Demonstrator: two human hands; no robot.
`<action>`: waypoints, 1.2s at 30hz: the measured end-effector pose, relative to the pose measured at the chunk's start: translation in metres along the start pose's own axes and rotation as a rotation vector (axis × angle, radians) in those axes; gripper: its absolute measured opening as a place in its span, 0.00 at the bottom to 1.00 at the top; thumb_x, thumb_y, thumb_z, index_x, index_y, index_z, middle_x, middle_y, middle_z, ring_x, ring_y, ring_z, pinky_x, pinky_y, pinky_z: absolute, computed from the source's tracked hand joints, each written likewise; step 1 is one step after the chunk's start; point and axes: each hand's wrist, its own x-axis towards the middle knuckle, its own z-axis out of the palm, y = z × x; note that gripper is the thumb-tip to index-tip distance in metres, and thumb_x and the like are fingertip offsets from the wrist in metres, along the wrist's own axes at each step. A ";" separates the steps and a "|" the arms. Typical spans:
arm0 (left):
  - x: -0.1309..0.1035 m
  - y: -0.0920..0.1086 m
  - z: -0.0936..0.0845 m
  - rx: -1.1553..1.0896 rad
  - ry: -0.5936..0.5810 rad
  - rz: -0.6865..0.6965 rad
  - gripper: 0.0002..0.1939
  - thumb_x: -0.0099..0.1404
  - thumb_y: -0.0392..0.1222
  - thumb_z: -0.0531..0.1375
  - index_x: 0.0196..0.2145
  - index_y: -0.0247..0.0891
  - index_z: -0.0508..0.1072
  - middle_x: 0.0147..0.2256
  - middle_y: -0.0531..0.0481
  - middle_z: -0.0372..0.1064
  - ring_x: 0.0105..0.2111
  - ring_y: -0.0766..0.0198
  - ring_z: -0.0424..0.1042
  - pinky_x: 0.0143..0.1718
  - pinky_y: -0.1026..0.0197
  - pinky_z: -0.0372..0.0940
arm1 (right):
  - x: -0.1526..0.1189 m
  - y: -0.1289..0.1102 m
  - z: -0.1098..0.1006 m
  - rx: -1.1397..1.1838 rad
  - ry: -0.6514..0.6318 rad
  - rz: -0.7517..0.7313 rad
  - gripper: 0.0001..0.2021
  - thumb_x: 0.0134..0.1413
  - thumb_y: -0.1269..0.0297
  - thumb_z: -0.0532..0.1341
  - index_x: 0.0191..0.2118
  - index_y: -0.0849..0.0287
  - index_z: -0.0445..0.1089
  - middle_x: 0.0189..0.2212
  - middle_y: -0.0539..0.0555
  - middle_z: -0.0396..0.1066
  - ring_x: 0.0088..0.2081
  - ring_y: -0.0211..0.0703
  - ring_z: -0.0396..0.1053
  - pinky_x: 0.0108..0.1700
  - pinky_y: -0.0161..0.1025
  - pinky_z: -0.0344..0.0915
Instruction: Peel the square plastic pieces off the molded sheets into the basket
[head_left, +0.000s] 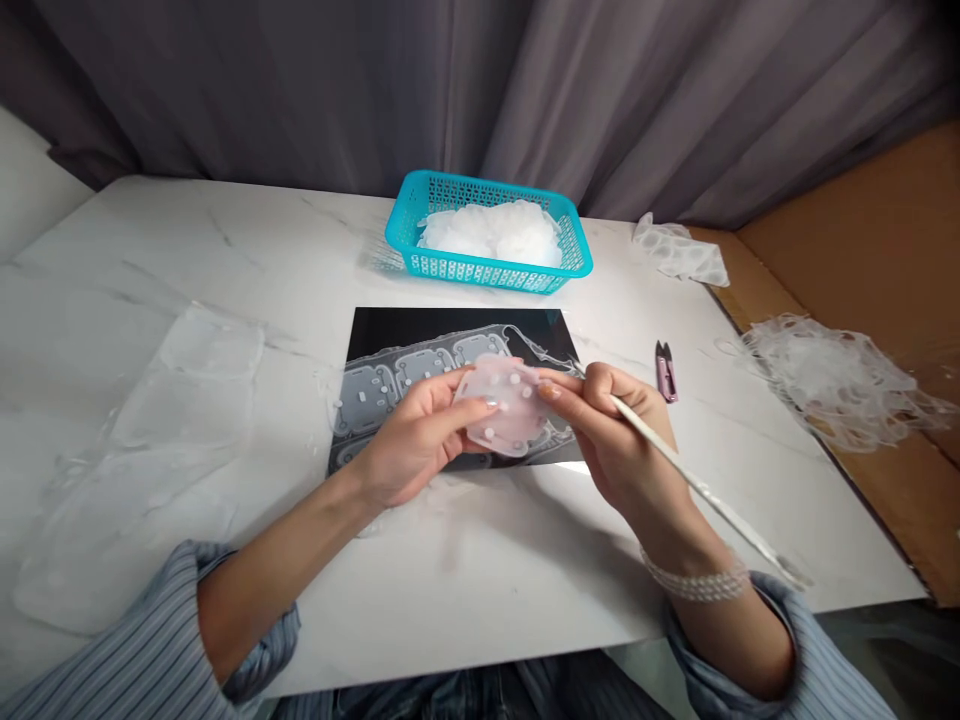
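In my left hand (420, 440) is a thin, translucent silicone piece (506, 405) with small raised dots, the thumb lying across its top. My right hand (619, 430) grips a long, slim white tool (697, 490), perhaps tweezers, whose back end slants down past the wrist. Its fingertips also touch the right edge of the silicone piece. Under both hands lies a black mat (457, 320), on which a clear molded silicone sheet (420, 370) with several rounded panels rests. A thin strip of the sheet's edge (536, 347) curls loose near the right hand.
A turquoise basket (480, 272) behind the mat holds a pile of white translucent pieces (491, 232). Small pink thread snips (665, 372) lie at right. Clear scraps (840, 380) overlap the cardboard (885, 490). More clear sheets (180, 420) lie at left, and another (679, 250) at back right.
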 end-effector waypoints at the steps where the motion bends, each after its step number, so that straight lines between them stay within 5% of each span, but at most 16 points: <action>1: 0.001 0.002 -0.001 0.002 0.004 0.002 0.18 0.65 0.36 0.59 0.52 0.33 0.75 0.44 0.41 0.78 0.44 0.52 0.78 0.47 0.52 0.72 | 0.002 0.001 -0.002 0.020 0.026 0.004 0.24 0.53 0.68 0.68 0.21 0.56 0.49 0.30 0.51 0.77 0.38 0.44 0.76 0.35 0.35 0.68; 7: 0.002 0.006 -0.007 -0.032 0.078 -0.023 0.14 0.65 0.33 0.57 0.45 0.28 0.78 0.38 0.38 0.80 0.41 0.50 0.79 0.50 0.44 0.70 | 0.008 0.003 -0.010 0.100 0.057 0.032 0.24 0.50 0.70 0.68 0.19 0.56 0.50 0.27 0.49 0.75 0.34 0.40 0.73 0.32 0.35 0.67; 19: 0.002 0.007 -0.008 0.008 0.074 -0.030 0.22 0.62 0.31 0.63 0.55 0.30 0.72 0.40 0.41 0.80 0.44 0.55 0.78 0.54 0.49 0.68 | 0.009 0.006 -0.014 0.192 0.075 0.057 0.23 0.52 0.72 0.68 0.19 0.57 0.51 0.34 0.52 0.78 0.39 0.42 0.76 0.34 0.35 0.71; 22: 0.002 0.006 -0.007 -0.078 0.147 -0.135 0.24 0.64 0.38 0.62 0.57 0.31 0.69 0.41 0.38 0.79 0.45 0.51 0.78 0.53 0.47 0.69 | 0.006 0.005 -0.013 0.145 0.066 -0.024 0.22 0.55 0.72 0.66 0.20 0.56 0.52 0.38 0.51 0.79 0.44 0.44 0.76 0.42 0.37 0.71; 25: 0.003 0.008 -0.008 -0.220 0.124 -0.288 0.24 0.68 0.49 0.57 0.52 0.26 0.72 0.42 0.32 0.77 0.44 0.46 0.78 0.48 0.46 0.71 | 0.000 0.002 -0.014 0.016 -0.072 -0.140 0.22 0.57 0.75 0.64 0.21 0.56 0.51 0.38 0.49 0.80 0.52 0.47 0.73 0.56 0.44 0.66; 30: 0.002 0.012 -0.011 -0.166 -0.020 -0.118 0.20 0.62 0.27 0.56 0.52 0.31 0.74 0.41 0.40 0.78 0.37 0.62 0.78 0.41 0.61 0.73 | -0.008 -0.003 -0.017 -0.246 -0.326 -0.240 0.22 0.59 0.78 0.59 0.21 0.56 0.49 0.38 0.47 0.81 0.61 0.49 0.64 0.62 0.50 0.60; 36: -0.001 0.015 -0.010 -0.092 -0.041 -0.087 0.23 0.64 0.26 0.55 0.55 0.35 0.73 0.40 0.42 0.78 0.39 0.61 0.77 0.43 0.58 0.73 | -0.003 0.002 -0.019 -0.134 -0.137 -0.337 0.18 0.54 0.81 0.57 0.23 0.55 0.51 0.47 0.49 0.78 0.62 0.54 0.63 0.65 0.57 0.55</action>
